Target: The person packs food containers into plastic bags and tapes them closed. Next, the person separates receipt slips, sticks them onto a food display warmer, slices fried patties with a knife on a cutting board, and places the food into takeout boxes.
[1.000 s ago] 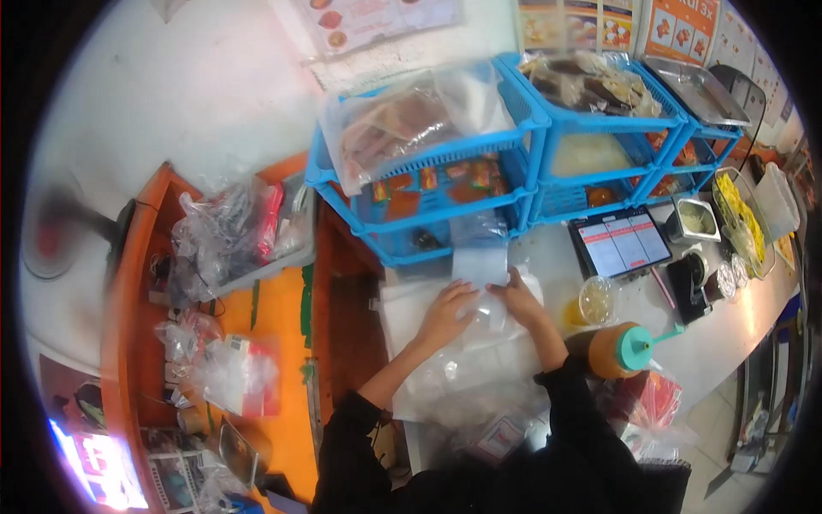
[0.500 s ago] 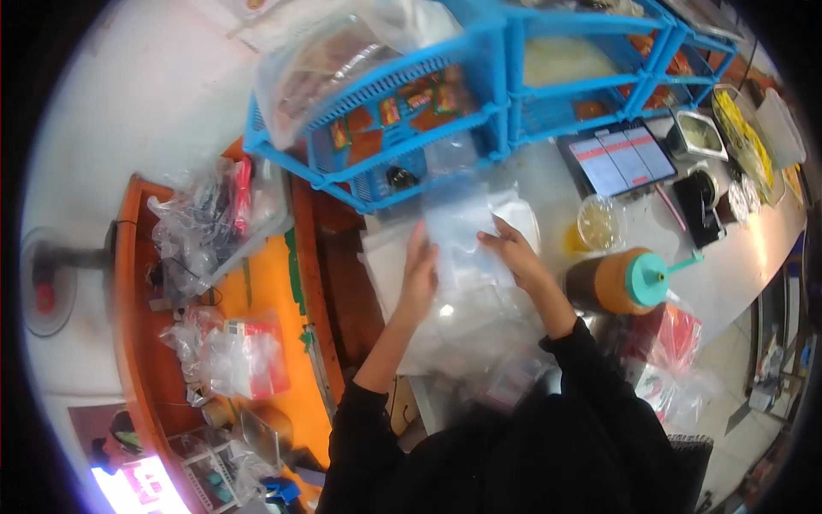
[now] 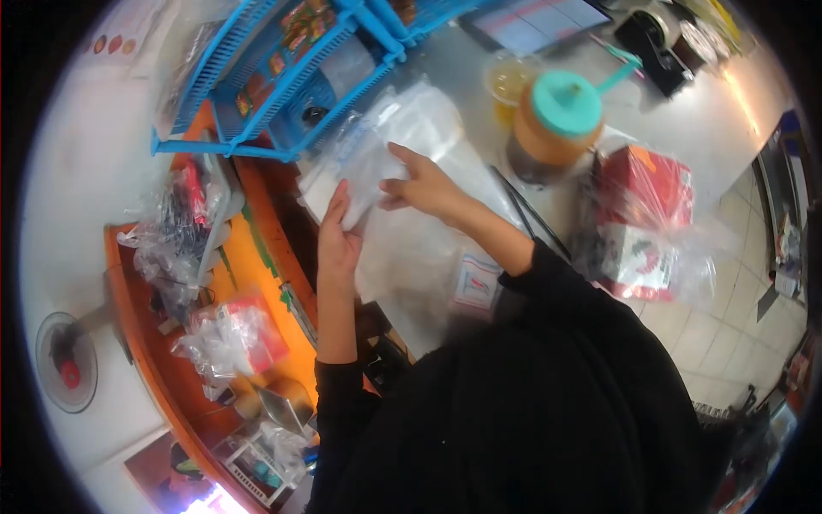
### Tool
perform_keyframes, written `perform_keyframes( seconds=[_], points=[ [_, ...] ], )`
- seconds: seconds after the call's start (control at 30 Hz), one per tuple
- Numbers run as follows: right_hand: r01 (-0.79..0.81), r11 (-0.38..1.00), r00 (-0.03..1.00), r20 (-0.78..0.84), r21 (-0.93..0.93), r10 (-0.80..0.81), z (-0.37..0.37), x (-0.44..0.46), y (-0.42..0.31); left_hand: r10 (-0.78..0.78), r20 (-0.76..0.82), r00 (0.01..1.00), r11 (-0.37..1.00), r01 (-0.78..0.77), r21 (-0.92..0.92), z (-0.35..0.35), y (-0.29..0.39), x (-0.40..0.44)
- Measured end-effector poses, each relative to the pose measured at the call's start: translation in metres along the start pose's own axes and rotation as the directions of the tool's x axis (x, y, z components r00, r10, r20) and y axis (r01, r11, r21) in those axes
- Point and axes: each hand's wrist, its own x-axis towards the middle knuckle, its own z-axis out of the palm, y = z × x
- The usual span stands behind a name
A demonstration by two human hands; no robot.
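Note:
A thin clear plastic bag (image 3: 366,163) is between my hands, over a stack of clear plastic bags (image 3: 419,128) on the table. My left hand (image 3: 339,244) grips its lower left side, thumb upward and the fingers partly hidden behind the plastic. From the right, my right hand (image 3: 428,187) touches the same bag. Its index finger is extended, while the other fingers curl against the plastic. A small printed packet (image 3: 477,281) lies near my right forearm.
Blue stacked baskets (image 3: 282,103) stand behind. To the right are a jar with a turquoise lid (image 3: 567,103), a cup of yellow contents (image 3: 507,81), a tablet (image 3: 539,21) and red wrapped boxes (image 3: 644,193). An orange shelf (image 3: 248,248) with plastic-wrapped goods is left.
The view has shifted, with the baskets now farther up and left. Both hands still have the bag; my right hand has turned, and its index finger points across the plastic.

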Motion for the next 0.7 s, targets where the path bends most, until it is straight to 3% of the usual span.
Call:
perform_keyframes(
  seconds=[0.07,0.23,0.3,0.33,0.4,0.43,0.5,0.53,0.57,0.6,0.63,0.67,0.7],
  points=[
    [0.151,0.972,0.987,-0.024,-0.18,-0.157,0.0,-0.004,0.01,-0.012,0.029,1.0,0.998,0.014,-0.059,-0.001,-0.001,-0.006],
    [0.111,0.919,0.992,-0.02,-0.379,-0.128,-0.004,-0.042,-0.006,0.054,0.065,0.996,0.995,-0.059,0.08,0.015,0.01,-0.02],
    [0.251,0.846,0.948,-0.056,-0.47,-0.312,-0.011,-0.049,0.004,0.166,0.1,0.981,0.973,-0.179,0.143,0.021,0.02,-0.011],
    [0.264,0.839,0.944,-0.05,-0.476,-0.326,-0.014,-0.056,0.001,0.179,0.109,0.978,0.971,-0.193,0.139,0.022,0.025,0.0],
    [0.26,0.836,0.936,-0.088,-0.483,-0.342,-0.023,-0.066,-0.005,0.363,0.257,0.896,0.901,-0.408,0.149,0.027,0.037,0.033],
    [0.269,0.828,0.934,-0.078,-0.491,-0.349,-0.027,-0.066,-0.006,0.376,0.258,0.89,0.897,-0.419,0.139,0.034,0.042,0.052],
    [0.289,0.689,0.883,-0.093,-0.665,-0.46,-0.035,-0.056,0.0,0.347,0.108,0.931,0.933,-0.355,0.064,0.05,0.05,0.081],
    [0.3,0.679,0.885,-0.071,-0.67,-0.46,-0.04,-0.045,0.009,0.276,-0.128,0.953,0.949,-0.249,0.193,0.063,0.056,0.079],
    [0.333,0.455,0.869,0.081,-0.826,-0.489,-0.046,-0.03,0.022,0.413,-0.036,0.91,0.776,-0.331,0.536,0.041,0.05,0.108],
    [0.366,0.192,0.844,0.238,-0.911,-0.48,-0.047,-0.016,0.03,0.502,0.095,0.86,0.481,-0.368,0.796,0.015,0.042,0.137],
    [0.363,0.089,0.857,0.294,-0.928,-0.423,-0.038,-0.009,0.037,0.541,0.351,0.764,0.281,-0.558,0.781,0.007,0.035,0.127],
    [0.383,0.075,0.85,0.319,-0.921,-0.419,-0.029,-0.004,0.042,0.519,0.584,0.624,0.07,-0.712,0.699,0.0,0.015,0.102],
    [0.371,-0.204,0.852,0.419,-0.906,-0.314,-0.021,0.001,0.046,0.482,0.464,0.744,0.161,-0.595,0.787,0.016,0.007,0.043]
  ],
)
